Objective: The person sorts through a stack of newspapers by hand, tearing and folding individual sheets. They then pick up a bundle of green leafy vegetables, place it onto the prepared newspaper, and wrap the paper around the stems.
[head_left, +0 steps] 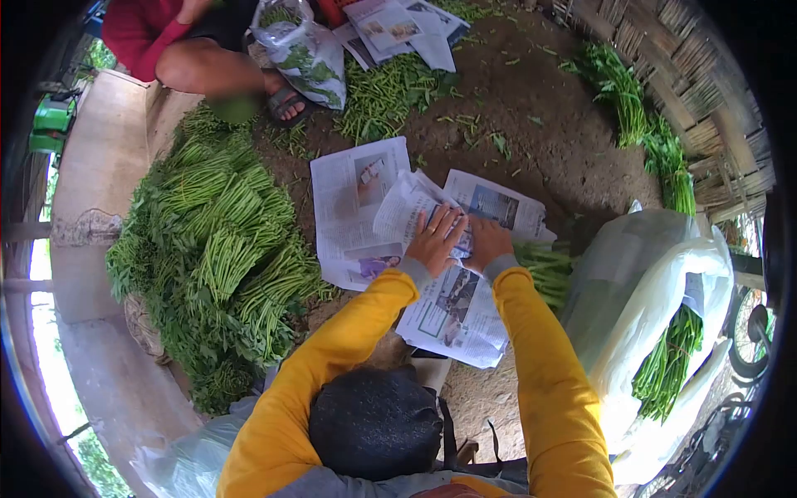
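My left hand lies on a crumpled sheet of newspaper, its fingers spread a little. Close beside it, my right hand presses on the same paper, its fingertips partly hidden by the folds. Under and around both hands are more newspaper sheets on the ground. Green stems, slightly blurred, stick out to the right of my right wrist. A large heap of leafy green bundles rests to the left of the papers.
At the right stands a big plastic bag holding green bundles. More bundles lie along the woven wall. Another person's leg and sandal are at the upper left, near a white bag and cut stems.
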A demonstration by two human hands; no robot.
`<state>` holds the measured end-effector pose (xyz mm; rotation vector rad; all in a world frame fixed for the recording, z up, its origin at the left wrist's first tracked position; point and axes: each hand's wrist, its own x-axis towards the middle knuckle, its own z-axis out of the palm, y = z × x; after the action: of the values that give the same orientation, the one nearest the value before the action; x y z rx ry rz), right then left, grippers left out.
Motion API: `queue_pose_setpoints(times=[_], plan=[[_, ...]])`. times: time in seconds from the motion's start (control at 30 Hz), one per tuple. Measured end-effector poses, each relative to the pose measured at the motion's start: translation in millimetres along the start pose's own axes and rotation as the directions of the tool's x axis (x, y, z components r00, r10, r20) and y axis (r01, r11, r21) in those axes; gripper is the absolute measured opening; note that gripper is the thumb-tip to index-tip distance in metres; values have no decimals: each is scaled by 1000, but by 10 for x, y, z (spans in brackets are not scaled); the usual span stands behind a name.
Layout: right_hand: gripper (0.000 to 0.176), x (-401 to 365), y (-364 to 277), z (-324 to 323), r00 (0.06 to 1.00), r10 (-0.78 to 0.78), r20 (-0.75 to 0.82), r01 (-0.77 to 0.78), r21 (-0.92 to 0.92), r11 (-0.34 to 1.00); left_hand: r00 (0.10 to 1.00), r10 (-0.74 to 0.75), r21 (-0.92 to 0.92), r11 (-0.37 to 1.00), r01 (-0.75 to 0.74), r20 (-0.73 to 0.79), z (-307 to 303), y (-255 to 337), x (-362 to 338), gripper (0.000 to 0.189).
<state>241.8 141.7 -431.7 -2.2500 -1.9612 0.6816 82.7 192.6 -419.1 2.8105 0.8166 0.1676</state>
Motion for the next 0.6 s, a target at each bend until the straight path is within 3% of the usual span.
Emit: queue_pose_setpoints(times=[0.03, 0.1, 0.17, 0.27, 0.4, 0.5, 0.6], plan=[[91, -44, -27, -63, 999, 25, -44, -23, 35, 999, 998, -18, 8, 1000, 19, -61, -126, 54, -87, 90], [90, -143, -74, -170, 984, 80, -157, -57, 146, 988, 970, -143, -151, 982, 114, -197, -394, 159, -291, 79], [90, -237, -94, -232, 946, 144, -290, -57, 287, 956, 886, -292, -299, 936, 187, -361, -630, 242, -464, 77], [83, -539, -279, -499, 873, 134, -469, 128, 486, 865, 758, -396, -551, 833, 59, -518, -893, 184, -647, 75], [79, -1177, -645, -900, 770, 125, -626, 272, 499, 823, 768, -424, -752, 650, -111, -480, -1547, 297, -757, 71], [80, -1805, -922, -1283, 723, 142, -676, 272, 468, 841, 786, -287, -760, 564, -323, -547, -2130, 589, -805, 70], [81, -2375, -1063, -1533, 646, 133, -752, 298, 409, 863, 781, 94, -450, 773, -448, -617, -2806, 756, -970, 74]])
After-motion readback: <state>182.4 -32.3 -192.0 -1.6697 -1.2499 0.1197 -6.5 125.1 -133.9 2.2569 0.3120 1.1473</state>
